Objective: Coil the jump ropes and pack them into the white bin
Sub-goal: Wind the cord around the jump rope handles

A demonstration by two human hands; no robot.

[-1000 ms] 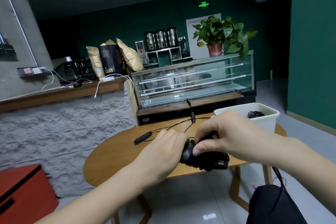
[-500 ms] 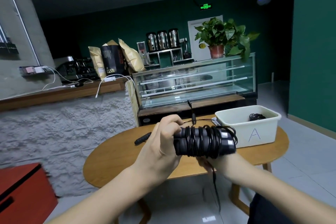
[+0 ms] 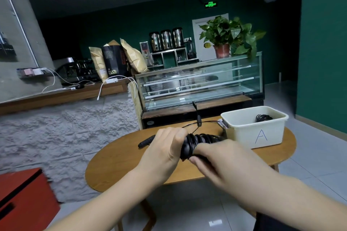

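Note:
I hold a black jump rope [image 3: 199, 140] with its cord wound round the handles, above the round wooden table [image 3: 120, 157]. My left hand [image 3: 165, 150] grips the left end of the bundle. My right hand [image 3: 221, 163] lies over its near side, fingers curled on the cord and handles. The white bin [image 3: 244, 133], marked "A", stands on the table's right part with a coiled black rope [image 3: 262, 117] inside. A second black rope [image 3: 199, 121] lies on the table behind my hands, one handle [image 3: 145, 142] at the left.
A glass display case [image 3: 199, 84] stands behind the table, with a potted plant [image 3: 225, 37] on top. A stone-faced counter [image 3: 62, 95] runs along the left. A red cabinet [image 3: 24, 197] is at lower left. Grey tiled floor lies to the right.
My right hand came up from under the bundle and now lies over its near side. The bundle has dropped lower, closer to the table.

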